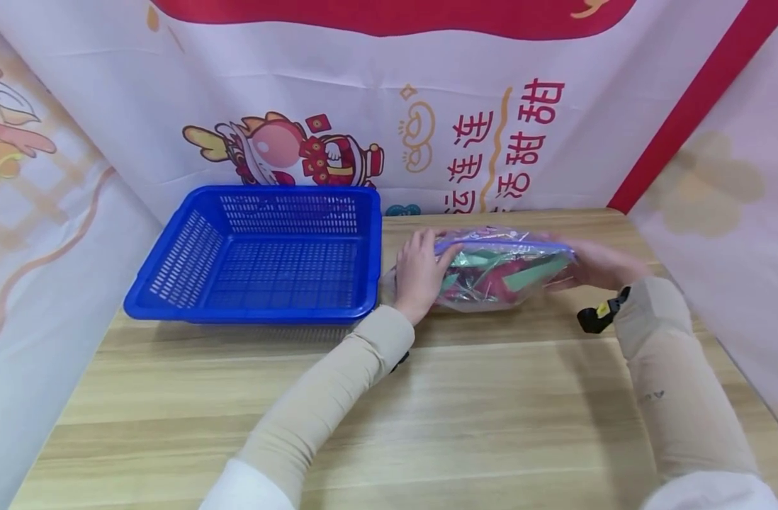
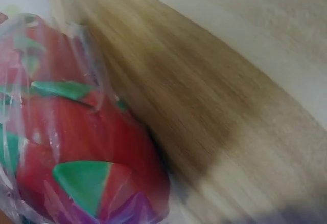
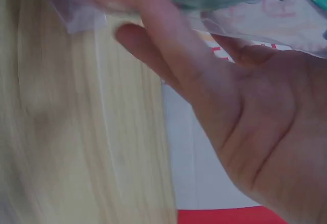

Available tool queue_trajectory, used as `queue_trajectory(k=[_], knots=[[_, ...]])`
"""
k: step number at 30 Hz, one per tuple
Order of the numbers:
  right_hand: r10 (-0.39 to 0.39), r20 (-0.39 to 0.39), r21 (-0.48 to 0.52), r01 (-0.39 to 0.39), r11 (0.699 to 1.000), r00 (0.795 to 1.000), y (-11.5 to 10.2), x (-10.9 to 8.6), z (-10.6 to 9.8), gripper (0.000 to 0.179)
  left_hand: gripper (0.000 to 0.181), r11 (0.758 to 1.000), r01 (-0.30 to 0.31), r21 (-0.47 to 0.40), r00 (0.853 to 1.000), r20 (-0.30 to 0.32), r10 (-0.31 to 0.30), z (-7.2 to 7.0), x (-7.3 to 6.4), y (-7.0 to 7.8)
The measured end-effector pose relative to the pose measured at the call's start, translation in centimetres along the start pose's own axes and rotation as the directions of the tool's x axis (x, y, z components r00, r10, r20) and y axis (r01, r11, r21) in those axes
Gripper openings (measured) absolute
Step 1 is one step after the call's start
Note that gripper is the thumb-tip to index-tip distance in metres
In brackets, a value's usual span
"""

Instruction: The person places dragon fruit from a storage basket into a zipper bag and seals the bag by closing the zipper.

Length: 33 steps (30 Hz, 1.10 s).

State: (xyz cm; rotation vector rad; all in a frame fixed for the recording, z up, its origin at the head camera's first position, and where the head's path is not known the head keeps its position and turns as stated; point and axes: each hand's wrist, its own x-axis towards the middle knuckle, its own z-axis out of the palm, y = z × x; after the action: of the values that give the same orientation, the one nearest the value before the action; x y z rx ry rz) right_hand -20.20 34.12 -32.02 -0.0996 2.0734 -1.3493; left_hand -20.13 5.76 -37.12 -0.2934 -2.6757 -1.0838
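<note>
A clear plastic zip bag (image 1: 478, 290) with a purple zip strip lies sideways at the back of the table, right of the basket. Inside it shows a red dragon fruit (image 2: 117, 137) with green pointed scales and some purple low down. My left hand (image 1: 419, 273) holds the bag's left end, its thumb reaching over near the strip. At the opposite end, my right hand (image 1: 596, 263) grips the bag, blurred and partly behind it. In the right wrist view, that hand's fingers (image 3: 168, 35) reach up onto the plastic.
A blue mesh basket (image 1: 255, 315) with nothing in it stands close to the left of the bag. The wooden table (image 1: 478, 418) stretches toward me. Printed white cloth (image 1: 338, 78) hangs behind and along both sides.
</note>
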Motion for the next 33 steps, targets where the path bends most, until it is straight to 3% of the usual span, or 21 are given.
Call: queue_trajectory(k=[5,13,16,20,21,23,26,33], knots=[[-0.046,0.028,0.063,0.044,0.997,0.999,0.3,0.0,0.7,0.051,0.053,0.999,0.0,0.037,1.0,-0.028,0.001,0.2,0.2,-0.1],[-0.094,0.001,0.04,0.094,0.995,0.996,0.0,-0.1,0.8,0.062,0.074,0.989,0.124,0.082,0.991,0.049,-0.128,-0.6,0.9,0.3],[-0.105,-0.009,0.038,0.105,0.994,0.994,0.1,0.0,0.8,0.062,0.081,0.973,0.219,0.068,0.968,0.113,-0.225,-1.0,1.0,0.4],[-0.101,-0.038,0.034,0.103,0.994,0.994,0.5,0.2,1.0,0.06,0.092,0.942,0.332,0.05,0.916,0.222,-0.335,-1.5,1.0,0.4],[-0.103,-0.049,0.035,0.104,0.994,0.994,0.7,0.3,1.1,0.059,0.093,0.938,0.341,0.063,0.904,0.251,-0.346,-1.6,1.0,0.4],[-0.11,-0.076,0.016,0.111,0.994,0.991,0.9,0.4,1.3,0.057,0.092,0.942,0.326,0.083,0.895,0.292,-0.336,-1.8,0.9,0.3],[-0.111,-0.118,-0.032,0.108,0.994,0.987,1.1,0.4,1.7,0.055,0.087,0.956,0.267,0.118,0.899,0.326,-0.292,-1.9,0.7,0.0],[-0.069,-0.147,-0.136,0.049,0.989,0.987,0.8,0.3,2.1,0.063,0.085,0.978,0.191,0.082,0.933,0.294,-0.207,-1.2,0.6,-0.8]])
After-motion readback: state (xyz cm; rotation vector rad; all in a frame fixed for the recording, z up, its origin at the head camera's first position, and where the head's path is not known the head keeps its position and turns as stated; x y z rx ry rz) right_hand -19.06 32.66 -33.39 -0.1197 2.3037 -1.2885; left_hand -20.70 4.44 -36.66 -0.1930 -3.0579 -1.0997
